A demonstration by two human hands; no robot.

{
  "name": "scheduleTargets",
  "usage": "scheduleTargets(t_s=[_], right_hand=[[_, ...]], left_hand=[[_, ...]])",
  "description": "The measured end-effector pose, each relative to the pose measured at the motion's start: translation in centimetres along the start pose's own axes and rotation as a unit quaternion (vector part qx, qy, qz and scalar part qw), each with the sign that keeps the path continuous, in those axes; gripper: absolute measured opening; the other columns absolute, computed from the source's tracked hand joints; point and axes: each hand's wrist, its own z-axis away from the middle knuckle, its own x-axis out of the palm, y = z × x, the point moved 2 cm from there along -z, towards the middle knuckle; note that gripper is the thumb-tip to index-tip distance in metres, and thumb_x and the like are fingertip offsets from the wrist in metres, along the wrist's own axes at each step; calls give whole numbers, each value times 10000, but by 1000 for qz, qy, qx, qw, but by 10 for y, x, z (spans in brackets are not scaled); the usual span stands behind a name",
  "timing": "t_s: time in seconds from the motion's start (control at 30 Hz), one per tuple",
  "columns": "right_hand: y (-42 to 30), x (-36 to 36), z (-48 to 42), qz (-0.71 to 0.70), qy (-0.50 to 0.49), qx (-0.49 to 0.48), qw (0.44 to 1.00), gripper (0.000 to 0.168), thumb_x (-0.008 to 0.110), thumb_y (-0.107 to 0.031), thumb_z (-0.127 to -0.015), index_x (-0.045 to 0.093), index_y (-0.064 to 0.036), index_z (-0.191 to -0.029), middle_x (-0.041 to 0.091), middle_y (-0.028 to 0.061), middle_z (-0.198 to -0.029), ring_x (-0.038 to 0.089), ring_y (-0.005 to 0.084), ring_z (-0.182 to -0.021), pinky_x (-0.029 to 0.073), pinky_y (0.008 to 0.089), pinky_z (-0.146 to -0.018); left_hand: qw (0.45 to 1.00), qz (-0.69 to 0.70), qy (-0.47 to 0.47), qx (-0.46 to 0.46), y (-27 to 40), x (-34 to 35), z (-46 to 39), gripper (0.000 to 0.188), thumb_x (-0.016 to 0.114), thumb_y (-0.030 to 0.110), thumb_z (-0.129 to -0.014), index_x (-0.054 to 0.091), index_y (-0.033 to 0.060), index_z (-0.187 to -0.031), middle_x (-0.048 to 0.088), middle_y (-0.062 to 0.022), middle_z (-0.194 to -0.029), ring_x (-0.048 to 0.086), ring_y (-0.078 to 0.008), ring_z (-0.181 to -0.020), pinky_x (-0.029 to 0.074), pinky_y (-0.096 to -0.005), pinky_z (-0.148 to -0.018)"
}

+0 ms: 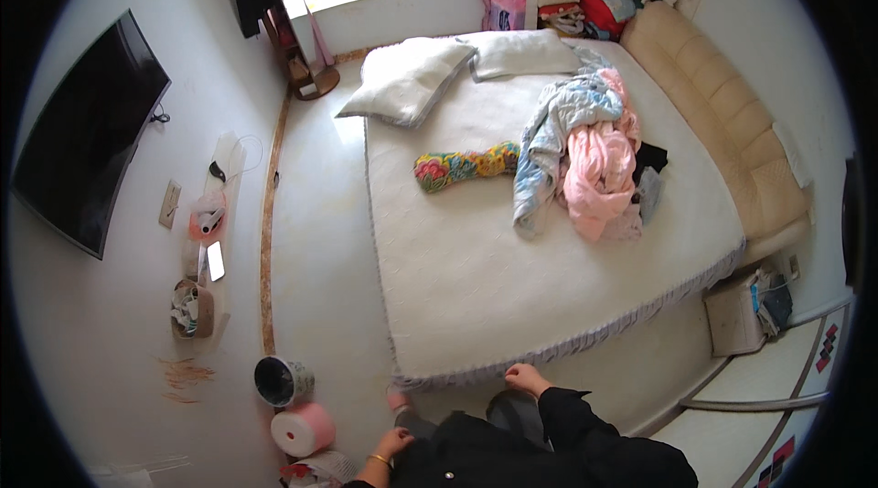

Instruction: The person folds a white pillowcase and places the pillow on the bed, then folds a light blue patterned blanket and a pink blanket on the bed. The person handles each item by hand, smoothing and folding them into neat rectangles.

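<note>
My right hand (527, 378) is held by the near edge of the bed, its fingers loosely curled and nothing visible in them. Whether it touches the grey ruffled trim (583, 349) I cannot tell. Lower down, my left hand (394, 442) hangs beside my leg with a gold-coloured bangle (381, 460) at the wrist, also curled and without a visible object. Before me lies the bed's white mattress cover (473, 282). On it are a blue-white quilt (566, 111), a bunched pink cloth (600, 176), a yellow floral bolster (466, 165) and two white pillows (411, 80) (525, 52).
On my left stand a patterned bin (302, 382) and a pink-wrapped roll (305, 428). A wall shelf (226, 159) holds a basket (204, 309) and a phone-like white slab (215, 261). A padded headboard (706, 104) and a bedside cabinet (730, 320) are at right.
</note>
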Motion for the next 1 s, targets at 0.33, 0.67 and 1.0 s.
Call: scheduleTargets(t_s=[0.33, 0.67, 1.0], right_hand=[[13, 100, 49, -105, -12, 227, 968, 132, 594, -134, -742, 636, -20, -794, 603, 78, -636, 566, 155, -520, 424, 296, -464], [12, 75, 18, -263, 66, 275, 922, 131, 567, -116, -779, 599, -14, -853, 596, 71, -686, 572, 150, -544, 426, 284, -454], [-59, 85, -15, -425, 166, 284, 844, 134, 546, -162, -843, 561, -53, -919, 608, 59, -753, 590, 140, -580, 465, 260, -472]], left_hand=[[967, 1, 245, -67, -73, -299, 42, 309, 627, 216, -751, 622, 32, -999, 650, -151, -905, 624, -265, -854, 483, -344, -768], [982, -92, 164, 18, 33, -316, -34, 326, 614, 276, -759, 622, 68, -1010, 643, -126, -957, 602, -295, -904, 470, -366, -800], [979, -190, 15, 70, 113, -373, -102, 324, 607, 251, -782, 604, 57, -1042, 631, -145, -980, 593, -313, -916, 467, -389, -801]])
